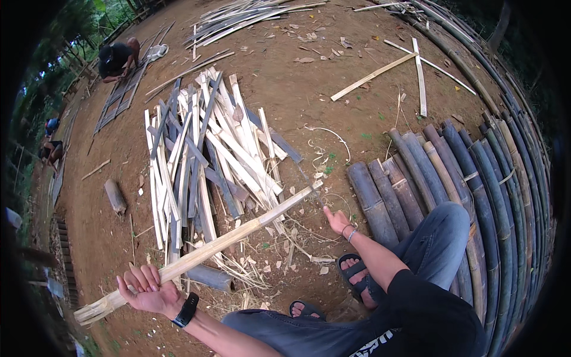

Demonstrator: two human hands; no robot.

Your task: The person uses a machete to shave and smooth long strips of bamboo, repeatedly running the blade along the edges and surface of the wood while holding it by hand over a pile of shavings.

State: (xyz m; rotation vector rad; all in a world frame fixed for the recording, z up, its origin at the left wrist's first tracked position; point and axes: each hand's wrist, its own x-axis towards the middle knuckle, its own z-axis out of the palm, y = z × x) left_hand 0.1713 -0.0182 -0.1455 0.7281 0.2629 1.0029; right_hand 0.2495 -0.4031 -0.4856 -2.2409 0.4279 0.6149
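A long pale split bamboo strip (238, 232) slants from the lower left up to the middle. My left hand (148, 290) holds it near its lower end, palm up, fingers bent around it. Closed around a handle hidden inside it, my right hand (339, 222) grips a knife (319, 196). Its thin dark blade shows almost edge-on and points up and away, crossing close by the strip's far end; whether they touch I cannot tell. Beyond the strip lies a heap of split bamboo strips (208, 143), some pale side up, some dark.
Whole bamboo poles (416, 172) lie stacked along my right. Shavings (238, 279) and a short bamboo piece (209, 277) lie before my feet. Further strips (244, 21) are piled at the back. A person (117, 59) crouches at a bamboo frame (122, 95), far left; others sit further left.
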